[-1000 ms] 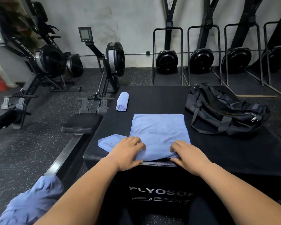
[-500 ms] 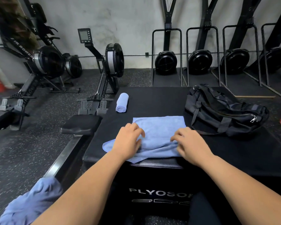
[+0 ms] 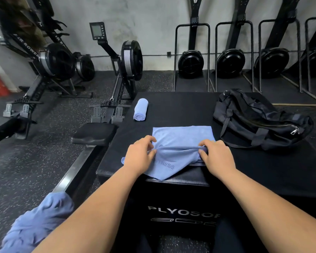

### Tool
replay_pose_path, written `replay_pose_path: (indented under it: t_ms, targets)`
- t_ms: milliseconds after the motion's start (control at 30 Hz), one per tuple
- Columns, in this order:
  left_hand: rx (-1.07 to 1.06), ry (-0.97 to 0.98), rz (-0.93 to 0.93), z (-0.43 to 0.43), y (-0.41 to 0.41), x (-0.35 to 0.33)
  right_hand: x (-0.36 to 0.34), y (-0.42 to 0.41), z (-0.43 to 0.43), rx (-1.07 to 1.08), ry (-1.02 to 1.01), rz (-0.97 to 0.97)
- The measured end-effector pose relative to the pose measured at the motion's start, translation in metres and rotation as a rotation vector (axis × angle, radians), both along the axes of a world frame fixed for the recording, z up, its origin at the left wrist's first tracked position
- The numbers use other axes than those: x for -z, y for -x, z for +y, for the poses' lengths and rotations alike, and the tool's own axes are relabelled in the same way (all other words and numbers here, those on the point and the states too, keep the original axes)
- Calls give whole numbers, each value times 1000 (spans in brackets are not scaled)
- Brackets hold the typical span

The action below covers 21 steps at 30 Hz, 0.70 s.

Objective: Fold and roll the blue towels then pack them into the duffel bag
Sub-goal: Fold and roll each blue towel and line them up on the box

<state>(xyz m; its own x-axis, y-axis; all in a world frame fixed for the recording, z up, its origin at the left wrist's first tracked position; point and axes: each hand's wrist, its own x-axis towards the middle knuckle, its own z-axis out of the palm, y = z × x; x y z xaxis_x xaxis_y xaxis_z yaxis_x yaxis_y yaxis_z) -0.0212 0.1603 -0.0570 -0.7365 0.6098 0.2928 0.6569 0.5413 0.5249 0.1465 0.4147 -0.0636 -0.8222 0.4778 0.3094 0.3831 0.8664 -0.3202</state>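
While the person is bending over a black box (image 3: pixel 179 196), a crumpled blue cloth (image 3: pixel 36 221) is lying low beside the left forearm, nearer than either hand; what it is resting on I cannot tell. The left hand (image 3: pixel 139 155) and the right hand (image 3: pixel 217 157) are both pinching the near part of a blue towel (image 3: pixel 182 136). Thumbs and fingertips are curling into the cloth, so that a raised ridge is running straight across between them. Below the hands, a loose corner of this towel is hanging over the front edge of the box, with part of a printed word showing on it. Beyond the fingers, the rest of the towel is lying flat on the box top. Farther out from the left hand, a rolled towel (image 3: pixel 140 109) is resting on its side near the box's left edge, apart from the flat one. Out past the right hand, a black duffel bag (image 3: pixel 259 121) is slumping on the box, just beside the flat towel's far right corner. Behind it all, rowing machines (image 3: pixel 130 59) are standing toward the wall.
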Motion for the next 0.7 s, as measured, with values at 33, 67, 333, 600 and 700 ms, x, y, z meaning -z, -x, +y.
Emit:
replay_pose_path:
  t_ms: [33, 67, 333, 600, 700]
  targets:
    - [19, 67, 37, 1, -1, -1, 0, 0, 1, -10, -77, -4]
    - [37, 113, 84, 2, -2, 0, 2, 0, 1, -49, -132, 18]
    - [105, 207, 140, -12, -8, 28, 27, 3, -33, -430, -184, -85]
    - [147, 115, 66, -20, -4, 23, 10, 7, -19, -169, 42, 119]
    - [206, 173, 87, -16, -9, 22, -1, -1, 2, 1, 28, 191]
